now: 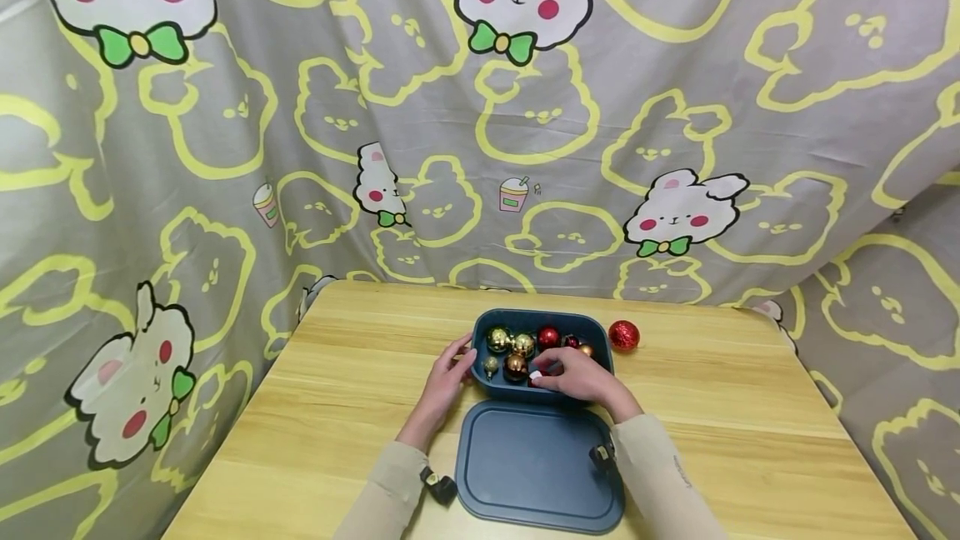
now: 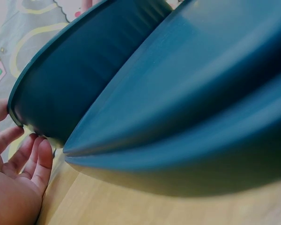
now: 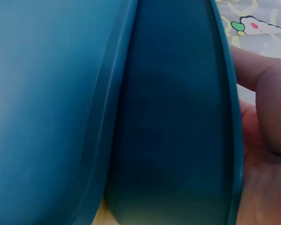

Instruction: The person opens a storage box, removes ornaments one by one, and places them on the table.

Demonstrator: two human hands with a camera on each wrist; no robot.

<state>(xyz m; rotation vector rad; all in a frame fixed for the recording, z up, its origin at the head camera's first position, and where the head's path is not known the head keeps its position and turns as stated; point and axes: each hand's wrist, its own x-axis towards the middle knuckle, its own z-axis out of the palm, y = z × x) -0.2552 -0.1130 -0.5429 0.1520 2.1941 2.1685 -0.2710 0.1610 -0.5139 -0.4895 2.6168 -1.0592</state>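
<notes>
Fingers and thumb of the right hand [image 1: 576, 375] pinched a red-and-white ornament [image 1: 536, 377] low inside the box [image 1: 480, 375], near its front wall. The left hand's [image 1: 444, 373] fingers were loosely bent and slightly apart, tips touching the box's left end (the left wrist view showed some of them at the rim).

Around the pinched ornament lay the others: a copper ball [image 1: 515, 367] just to its left, then a small gold ornament [image 1: 491, 367] by the left wall. Behind these sat two gold balls, one [image 1: 498, 338] near the back left corner and the other [image 1: 523, 345] just beside it, with a red ball [image 1: 548, 337] further right. An orange-gold ball [image 1: 586, 350] showed past the right hand.

Outside, a glittery red ball [image 1: 624, 336] stood just beside the box's right end. The lid [image 1: 536, 465] lay in front, between the two sleeves [image 1: 660, 457]. Beneath everything was the wooden table [image 1: 757, 407], and beyond it hung a printed curtain [image 1: 442, 132].
</notes>
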